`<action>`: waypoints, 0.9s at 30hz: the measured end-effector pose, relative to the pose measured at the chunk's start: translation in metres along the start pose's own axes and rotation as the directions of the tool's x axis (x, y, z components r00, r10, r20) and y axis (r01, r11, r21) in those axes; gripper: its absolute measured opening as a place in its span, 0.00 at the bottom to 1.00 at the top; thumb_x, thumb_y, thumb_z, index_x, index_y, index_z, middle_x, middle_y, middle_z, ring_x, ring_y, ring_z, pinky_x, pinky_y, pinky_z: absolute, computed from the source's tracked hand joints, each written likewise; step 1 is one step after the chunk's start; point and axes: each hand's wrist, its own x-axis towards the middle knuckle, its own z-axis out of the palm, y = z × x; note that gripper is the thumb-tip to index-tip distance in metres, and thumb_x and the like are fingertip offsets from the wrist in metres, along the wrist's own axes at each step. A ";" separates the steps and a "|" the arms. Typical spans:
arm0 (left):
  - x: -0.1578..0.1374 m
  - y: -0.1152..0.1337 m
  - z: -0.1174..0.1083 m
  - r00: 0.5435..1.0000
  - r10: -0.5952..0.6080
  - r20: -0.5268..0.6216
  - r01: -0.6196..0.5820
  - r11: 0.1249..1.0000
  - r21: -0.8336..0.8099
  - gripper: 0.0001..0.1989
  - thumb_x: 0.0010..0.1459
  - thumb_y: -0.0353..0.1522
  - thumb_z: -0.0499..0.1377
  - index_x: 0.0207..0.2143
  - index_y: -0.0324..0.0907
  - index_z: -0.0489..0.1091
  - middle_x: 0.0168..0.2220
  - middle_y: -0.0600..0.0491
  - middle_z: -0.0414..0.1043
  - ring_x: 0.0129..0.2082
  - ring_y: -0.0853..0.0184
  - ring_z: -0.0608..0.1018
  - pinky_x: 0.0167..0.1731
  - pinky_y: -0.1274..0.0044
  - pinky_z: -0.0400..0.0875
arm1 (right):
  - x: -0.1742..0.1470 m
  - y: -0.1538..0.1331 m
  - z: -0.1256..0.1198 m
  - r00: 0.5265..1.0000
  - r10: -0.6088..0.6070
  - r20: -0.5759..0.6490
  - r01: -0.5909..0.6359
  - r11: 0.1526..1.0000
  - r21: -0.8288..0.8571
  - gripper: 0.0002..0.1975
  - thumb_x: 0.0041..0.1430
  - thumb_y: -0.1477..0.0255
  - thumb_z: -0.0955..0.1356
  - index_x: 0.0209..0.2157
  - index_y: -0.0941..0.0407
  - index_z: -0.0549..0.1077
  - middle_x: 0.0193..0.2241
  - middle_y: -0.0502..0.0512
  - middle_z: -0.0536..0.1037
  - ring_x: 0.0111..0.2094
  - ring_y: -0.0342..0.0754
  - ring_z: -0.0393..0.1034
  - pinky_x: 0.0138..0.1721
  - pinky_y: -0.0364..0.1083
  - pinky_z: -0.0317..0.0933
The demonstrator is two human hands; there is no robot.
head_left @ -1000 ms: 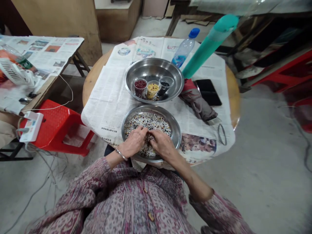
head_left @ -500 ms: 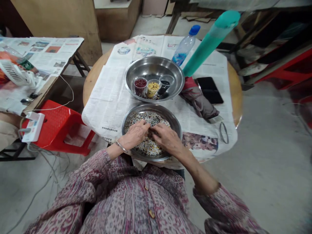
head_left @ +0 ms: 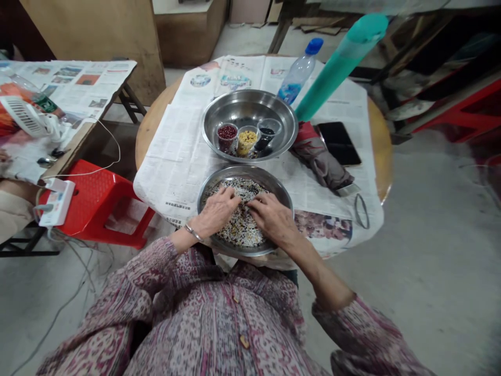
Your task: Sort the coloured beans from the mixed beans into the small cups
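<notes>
While left hand [head_left: 217, 211] and right hand [head_left: 273, 218] sit over the near bowl [head_left: 271, 180], frame centre, the grain mix [head_left: 242, 234] lies right under the fingertips: roundish spread, no long axis, both about equally near. Fingers curled; can't tell if either pinches grains. Far bowl [head_left: 250, 107], just above: three clear cups holding dark red beans [head_left: 227, 132], yellow grains [head_left: 247, 138], black grains [head_left: 266, 131].

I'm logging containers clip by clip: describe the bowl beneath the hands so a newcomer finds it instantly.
On the newspaper-covered round table, look to the edge nearest the wearer. There sits a metal bowl, beneath both hands. Unlike the farther bowl, which holds three cups, it holds loose, mixed pale and dark grains.
</notes>
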 end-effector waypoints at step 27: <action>0.012 0.013 0.008 0.990 0.123 0.064 -0.117 0.988 -0.101 0.10 0.64 0.31 0.59 0.48 0.42 0.69 0.51 0.47 0.65 0.52 0.58 0.67 0.49 0.69 0.68 | -0.040 -0.020 -0.027 0.931 -0.103 0.350 0.085 0.994 0.068 0.09 0.63 0.75 0.66 0.31 0.54 0.77 0.32 0.53 0.77 0.36 0.46 0.71 0.37 0.43 0.59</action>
